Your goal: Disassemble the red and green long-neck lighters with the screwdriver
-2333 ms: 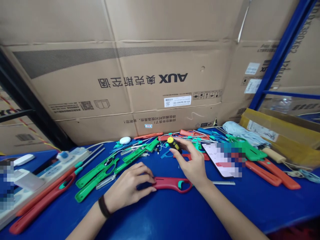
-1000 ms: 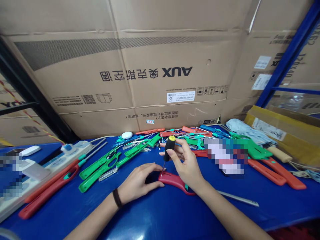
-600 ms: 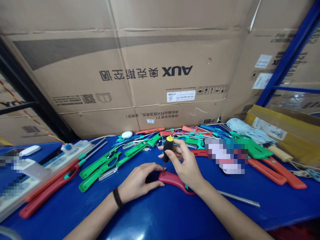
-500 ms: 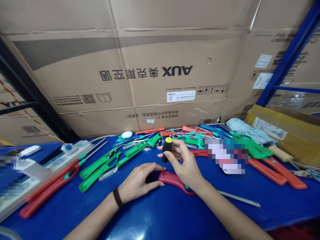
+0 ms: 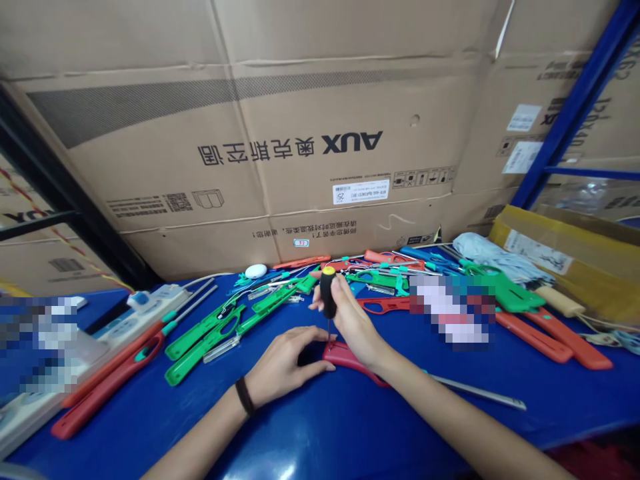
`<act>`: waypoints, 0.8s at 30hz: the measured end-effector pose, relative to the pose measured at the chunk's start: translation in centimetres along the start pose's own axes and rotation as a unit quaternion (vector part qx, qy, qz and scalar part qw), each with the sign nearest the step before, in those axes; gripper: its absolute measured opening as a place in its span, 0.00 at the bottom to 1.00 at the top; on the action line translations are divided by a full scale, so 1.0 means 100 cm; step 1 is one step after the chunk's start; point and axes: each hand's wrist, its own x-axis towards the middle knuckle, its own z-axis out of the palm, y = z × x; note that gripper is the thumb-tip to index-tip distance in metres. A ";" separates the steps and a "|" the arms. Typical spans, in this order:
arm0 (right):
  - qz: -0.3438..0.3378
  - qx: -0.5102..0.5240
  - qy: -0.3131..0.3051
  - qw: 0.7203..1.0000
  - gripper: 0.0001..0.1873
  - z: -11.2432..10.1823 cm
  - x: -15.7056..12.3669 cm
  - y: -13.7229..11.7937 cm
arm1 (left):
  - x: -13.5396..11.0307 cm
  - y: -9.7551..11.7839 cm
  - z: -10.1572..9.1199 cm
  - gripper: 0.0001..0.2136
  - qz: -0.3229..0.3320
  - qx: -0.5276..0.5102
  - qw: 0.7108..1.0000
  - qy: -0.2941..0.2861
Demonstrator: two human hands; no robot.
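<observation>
A red long-necked lighter lies flat on the blue table, its metal tube pointing right beyond my right forearm. My left hand pinches the lighter's left end between thumb and fingers. In my right hand is a black screwdriver with a yellow cap, held nearly upright. Its shaft runs down to the left end of the lighter, where the tip seems to meet the casing. My right hand and wrist cover part of the lighter's handle.
Opened green lighter casings lie left of centre, and mixed lighter parts crowd the back. Red lighters rest beside a white power strip. On the right are orange casings, a blurred-out object and a yellow-taped box. Cardboard stands behind.
My right hand has turned around the screwdriver handle, its fingers now wrapped closer behind it. My left hand keeps its hold on the lighter. The whole view has shifted slightly.
</observation>
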 end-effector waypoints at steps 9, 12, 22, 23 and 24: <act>0.013 0.063 0.009 0.998 0.16 0.010 0.008 -0.009 | 0.000 -0.001 0.000 0.15 0.001 -0.002 1.000 -0.002; 0.013 0.065 0.005 0.998 0.14 0.009 0.008 -0.014 | 0.000 -0.001 0.000 0.14 0.000 -0.004 1.000 -0.003; 0.021 -0.008 -0.037 0.999 0.13 0.006 0.004 -0.024 | -0.001 -0.002 0.001 0.15 0.008 0.001 1.000 0.004; 0.015 -0.006 -0.031 0.999 0.14 0.007 0.004 -0.024 | -0.001 -0.002 0.002 0.15 0.008 0.003 1.000 0.006; 0.010 -0.008 -0.024 1.000 0.16 0.007 0.004 -0.024 | -0.001 -0.002 0.002 0.16 0.008 0.004 1.000 0.007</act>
